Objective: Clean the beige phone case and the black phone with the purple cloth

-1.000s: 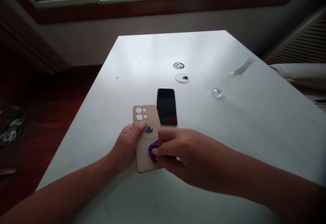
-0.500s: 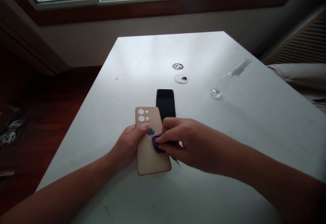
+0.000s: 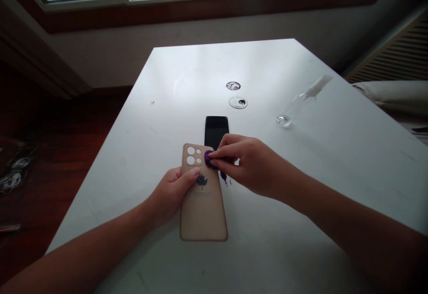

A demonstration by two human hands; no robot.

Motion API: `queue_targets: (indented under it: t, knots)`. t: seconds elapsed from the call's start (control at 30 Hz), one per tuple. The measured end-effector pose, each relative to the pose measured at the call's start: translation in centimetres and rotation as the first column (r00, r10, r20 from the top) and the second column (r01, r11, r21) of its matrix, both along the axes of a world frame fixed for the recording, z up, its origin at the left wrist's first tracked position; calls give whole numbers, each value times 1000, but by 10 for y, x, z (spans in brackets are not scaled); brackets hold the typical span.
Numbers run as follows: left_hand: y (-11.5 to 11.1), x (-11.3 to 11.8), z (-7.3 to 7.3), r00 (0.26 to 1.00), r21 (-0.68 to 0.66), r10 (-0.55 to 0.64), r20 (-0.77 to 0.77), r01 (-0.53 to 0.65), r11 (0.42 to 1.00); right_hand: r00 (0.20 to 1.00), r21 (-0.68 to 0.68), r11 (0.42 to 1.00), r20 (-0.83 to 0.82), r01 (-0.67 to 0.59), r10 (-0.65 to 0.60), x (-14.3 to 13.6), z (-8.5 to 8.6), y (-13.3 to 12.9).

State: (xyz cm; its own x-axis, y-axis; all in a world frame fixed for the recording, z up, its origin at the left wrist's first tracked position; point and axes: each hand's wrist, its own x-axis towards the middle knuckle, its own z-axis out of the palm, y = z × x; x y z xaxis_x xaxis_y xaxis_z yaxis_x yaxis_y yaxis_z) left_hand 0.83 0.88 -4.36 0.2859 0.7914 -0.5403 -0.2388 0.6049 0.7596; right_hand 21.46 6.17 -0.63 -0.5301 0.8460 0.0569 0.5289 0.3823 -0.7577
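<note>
Purple cloth (image 3: 209, 158) sits pinched in the bent right hand (image 3: 230, 153), pressed on the case (image 3: 203, 213), which the left hand (image 3: 182, 182) grips, thumb on top.

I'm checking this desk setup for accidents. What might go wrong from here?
The phone case, held only at one edge by the left hand, might slip as the purple cloth presses its top corner. The right hand, close above the phone, may nudge it.
</note>
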Motion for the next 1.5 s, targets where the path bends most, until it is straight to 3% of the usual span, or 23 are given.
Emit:
queue_targets:
  t: [0.27, 0.63, 0.8, 0.97, 1.1, 1.27, 1.5]
  knots:
    - [8, -2, 5, 983, -69, 179, 45, -175, 982, 975, -100, 971, 28, -215, 219, -6, 27, -16]
    - [14, -6, 5, 982, -77, 190, 13, -189, 979, 916, -238, 898, 69, -370, 396, -3, 42, -23]
    - [11, -5, 1, 992, -12, 124, 7, -124, 992, 943, -255, 917, 53, -306, 329, -6, 30, -18]
    - [4, -3, -2, 999, 45, 39, 0, -39, 998, 987, -33, 987, -16, -160, 160, -11, 15, -16]
    - [0, -1, -3, 999, 90, -6, 37, 3, 996, 998, 71, 996, 6, -62, 62, -12, 9, -17]
    - [0, -5, -5, 993, 85, -27, 117, 17, 996, 997, 115, 991, -2, -72, 73, -12, 11, -18]
    - [8, -13, 4, 961, -35, -221, 167, 230, 973, 976, 116, 977, -104, -181, 193, -13, 15, -20]
